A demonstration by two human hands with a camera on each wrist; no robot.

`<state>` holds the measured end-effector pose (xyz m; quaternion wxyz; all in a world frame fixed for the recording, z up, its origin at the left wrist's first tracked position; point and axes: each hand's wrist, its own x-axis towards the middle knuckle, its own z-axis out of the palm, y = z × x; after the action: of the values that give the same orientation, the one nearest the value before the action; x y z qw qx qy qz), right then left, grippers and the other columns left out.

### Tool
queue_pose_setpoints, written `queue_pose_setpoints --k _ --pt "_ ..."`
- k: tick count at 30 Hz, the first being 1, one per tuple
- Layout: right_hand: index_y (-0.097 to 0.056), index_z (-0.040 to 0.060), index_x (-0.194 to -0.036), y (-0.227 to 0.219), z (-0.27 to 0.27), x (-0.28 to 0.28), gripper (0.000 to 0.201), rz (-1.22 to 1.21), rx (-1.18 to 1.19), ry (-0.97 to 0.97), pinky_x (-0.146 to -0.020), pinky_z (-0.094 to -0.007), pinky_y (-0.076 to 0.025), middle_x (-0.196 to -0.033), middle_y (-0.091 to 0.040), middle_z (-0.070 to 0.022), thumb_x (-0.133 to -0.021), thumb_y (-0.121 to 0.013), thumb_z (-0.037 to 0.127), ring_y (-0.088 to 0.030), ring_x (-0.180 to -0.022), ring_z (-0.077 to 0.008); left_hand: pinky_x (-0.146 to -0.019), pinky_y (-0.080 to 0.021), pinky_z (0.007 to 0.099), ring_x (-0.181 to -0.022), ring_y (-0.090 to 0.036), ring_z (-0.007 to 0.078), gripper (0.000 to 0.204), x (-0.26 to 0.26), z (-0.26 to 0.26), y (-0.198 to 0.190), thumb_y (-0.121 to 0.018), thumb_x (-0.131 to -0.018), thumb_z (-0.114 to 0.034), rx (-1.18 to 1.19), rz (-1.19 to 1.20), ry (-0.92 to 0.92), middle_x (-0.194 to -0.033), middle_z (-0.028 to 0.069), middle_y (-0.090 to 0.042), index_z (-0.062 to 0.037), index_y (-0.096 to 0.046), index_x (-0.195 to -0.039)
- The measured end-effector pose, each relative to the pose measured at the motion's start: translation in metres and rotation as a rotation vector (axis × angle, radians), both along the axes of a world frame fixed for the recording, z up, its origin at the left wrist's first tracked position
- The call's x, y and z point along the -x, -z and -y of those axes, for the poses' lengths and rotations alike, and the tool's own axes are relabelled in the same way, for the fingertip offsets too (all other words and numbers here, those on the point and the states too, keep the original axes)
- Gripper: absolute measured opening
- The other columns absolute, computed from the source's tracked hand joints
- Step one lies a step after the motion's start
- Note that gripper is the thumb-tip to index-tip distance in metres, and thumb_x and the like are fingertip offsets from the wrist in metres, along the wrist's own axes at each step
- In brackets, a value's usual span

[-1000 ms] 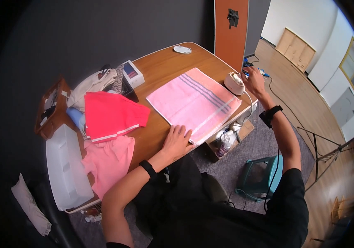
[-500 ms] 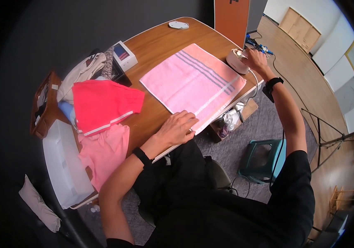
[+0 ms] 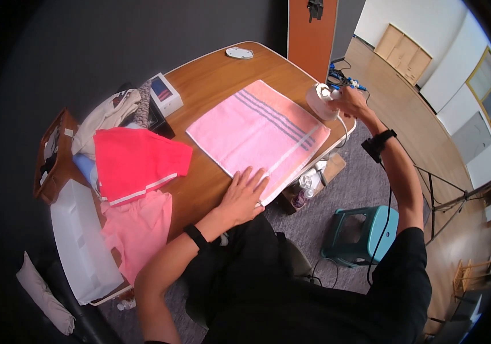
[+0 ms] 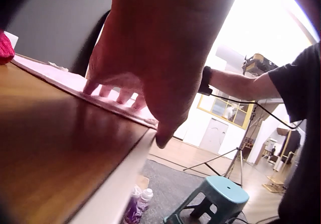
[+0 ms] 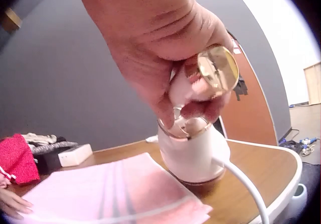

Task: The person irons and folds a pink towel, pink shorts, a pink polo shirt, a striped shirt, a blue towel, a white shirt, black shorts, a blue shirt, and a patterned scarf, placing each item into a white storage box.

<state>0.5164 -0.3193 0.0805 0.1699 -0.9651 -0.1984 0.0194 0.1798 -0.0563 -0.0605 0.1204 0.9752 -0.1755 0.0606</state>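
A pink towel (image 3: 257, 132) with grey stripes lies flat on the wooden table (image 3: 199, 63). My left hand (image 3: 241, 199) rests with spread fingers on its near corner, by the table edge; the left wrist view shows those fingertips (image 4: 120, 96) touching the towel's border. At the table's right edge my right hand (image 3: 350, 103) grips the handle of a white corded appliance (image 3: 320, 103). The right wrist view shows thumb and fingers curled round the gold-ended handle (image 5: 200, 78), above the appliance's rounded white base (image 5: 190, 156), which stands beside the towel.
Red cloth (image 3: 136, 160), pink cloth (image 3: 139, 229), a white box (image 3: 166, 100), a brown basket (image 3: 56, 155) and a translucent bin (image 3: 82, 246) occupy the table's left side. A white disc (image 3: 240, 53) lies at the back. Below stand a teal stool (image 3: 366, 235) and bottles (image 3: 303, 198).
The head view has shifted. My left hand's fingers are spread wider on the towel's corner. My right hand remains at the appliance, its fingers now round the handle.
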Motion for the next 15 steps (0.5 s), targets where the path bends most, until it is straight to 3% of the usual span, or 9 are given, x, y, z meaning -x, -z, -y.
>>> queue_pose_setpoints --k 2,7,9,11,15 --pt "-0.075 -0.0001 -0.088 -0.023 -0.008 0.031 0.043 -0.078 0.045 -0.002 -0.048 -0.0345 -0.054 -0.062 -0.067 -0.0100 -0.076 -0.079 0.041 -0.068 -0.051 -0.0204 -0.117 -0.029 0.0692 -0.150 -0.026 0.0490 0.079 -0.002 0.011 0.008 -0.075 -0.089 -0.031 -0.093 -0.019 0.013 -0.165 0.0147 -0.032 -0.0080 -0.041 -0.157" --pt "-0.074 -0.0014 -0.091 -0.032 -0.019 0.077 0.039 -0.141 0.031 -0.125 -0.049 -0.0348 -0.055 -0.066 -0.069 -0.0120 -0.080 -0.075 0.036 -0.070 -0.054 -0.0210 -0.115 -0.029 0.0720 -0.151 -0.024 0.0484 0.072 -0.005 0.024 0.018 -0.067 -0.095 -0.024 -0.143 0.052 -0.015 -0.167 0.0112 -0.030 -0.0097 -0.038 -0.159" --pt "-0.075 -0.0008 -0.100 -0.033 -0.037 0.093 0.044 -0.081 0.145 -0.184 -0.066 -0.0420 -0.059 -0.079 -0.073 -0.0195 -0.081 -0.075 0.038 -0.074 -0.070 -0.0333 -0.114 -0.029 0.0726 -0.151 -0.024 0.0486 0.072 -0.003 0.026 0.021 -0.067 -0.095 -0.024 -0.147 0.079 -0.034 -0.168 0.0107 -0.029 -0.0100 -0.037 -0.160" --pt "-0.076 0.0007 -0.103 -0.006 -0.046 0.089 0.045 0.097 0.192 -0.306 -0.075 -0.0470 -0.059 -0.087 -0.074 -0.0238 -0.081 -0.074 0.040 -0.075 -0.079 -0.0389 -0.114 -0.028 0.0733 -0.150 -0.025 0.0483 0.073 -0.002 0.030 0.023 -0.068 -0.095 -0.024 -0.146 0.057 -0.057 -0.167 0.0103 -0.030 -0.0104 -0.038 -0.160" --pt "-0.074 -0.0006 -0.105 0.015 -0.062 0.094 0.054 -0.001 0.287 -0.316 -0.077 -0.0480 -0.059 -0.088 -0.075 -0.0244 -0.083 -0.073 0.049 -0.075 -0.083 -0.0397 -0.112 -0.032 0.0720 -0.144 -0.033 0.0461 0.072 -0.004 0.036 0.003 -0.069 -0.094 -0.027 -0.152 -0.009 -0.098 -0.163 0.0108 -0.035 -0.0100 -0.041 -0.158"
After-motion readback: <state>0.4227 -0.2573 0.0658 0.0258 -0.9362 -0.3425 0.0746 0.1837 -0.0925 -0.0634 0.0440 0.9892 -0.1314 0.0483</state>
